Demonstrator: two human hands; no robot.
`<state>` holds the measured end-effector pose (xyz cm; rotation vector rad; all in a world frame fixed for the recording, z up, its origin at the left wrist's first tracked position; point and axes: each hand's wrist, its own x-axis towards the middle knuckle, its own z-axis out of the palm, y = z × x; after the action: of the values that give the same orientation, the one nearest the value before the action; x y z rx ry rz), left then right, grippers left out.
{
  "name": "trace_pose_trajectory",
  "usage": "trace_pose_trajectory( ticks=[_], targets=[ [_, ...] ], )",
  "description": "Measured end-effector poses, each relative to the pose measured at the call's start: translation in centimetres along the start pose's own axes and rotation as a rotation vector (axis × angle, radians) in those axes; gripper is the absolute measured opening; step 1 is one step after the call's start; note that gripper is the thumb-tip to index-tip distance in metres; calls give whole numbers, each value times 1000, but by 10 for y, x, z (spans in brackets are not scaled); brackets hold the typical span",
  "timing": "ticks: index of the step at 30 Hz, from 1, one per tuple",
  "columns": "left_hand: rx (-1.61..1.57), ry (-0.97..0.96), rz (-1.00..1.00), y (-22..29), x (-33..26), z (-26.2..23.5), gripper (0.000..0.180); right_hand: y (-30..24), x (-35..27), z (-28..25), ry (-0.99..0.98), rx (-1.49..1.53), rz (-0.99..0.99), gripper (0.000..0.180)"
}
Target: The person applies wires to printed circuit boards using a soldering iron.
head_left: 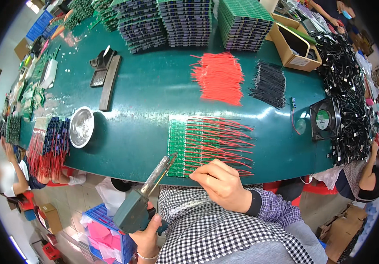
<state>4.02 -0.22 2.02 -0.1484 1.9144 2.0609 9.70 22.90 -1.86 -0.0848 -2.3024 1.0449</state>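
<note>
Circuit-board panel lies flat at the table's near edge; likely light, stiff, brittle: hold by rim. Left hand grips soldering gun; right hand pinches, contents indistinct.

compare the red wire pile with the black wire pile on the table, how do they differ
Colour: the red wire pile is bright red, while the black wire pile is dark.
Size: the red pile covers more of the green table than the black one.
Place: the red pile lies left of the black one, which sits nearer the fan.
Both are heaps of thin, loose wires.
</note>
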Motion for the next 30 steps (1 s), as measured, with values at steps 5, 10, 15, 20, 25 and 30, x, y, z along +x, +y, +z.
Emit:
trace_pose_trajectory(
  ticks=[5, 10, 15, 20, 25, 30],
  targets=[
    [438, -85, 68, -26, -13, -42, 44, 5, -2, 8, -74, -88, -24, 31],
    [737, -177, 183, -29, -13, -54, 29, 8, -1, 12, -111, -149, -22, 30],
    [789, -313, 246, -16, -12, -50, 25, 4, 2, 11, -132, -187, -38, 29],
    [796, -283, 340, -20, -9, -51, 24, 2, 4, 11, -167, -227, -40, 27],
    [808, -296, 350, -24, -8, -54, 22, 2, 2, 12, -169, -246, -36, 29],
    [812, -304, 339, -21, -7, -53, 21, 0, 3, 12, -173, -249, -35, 30]
  ],
)
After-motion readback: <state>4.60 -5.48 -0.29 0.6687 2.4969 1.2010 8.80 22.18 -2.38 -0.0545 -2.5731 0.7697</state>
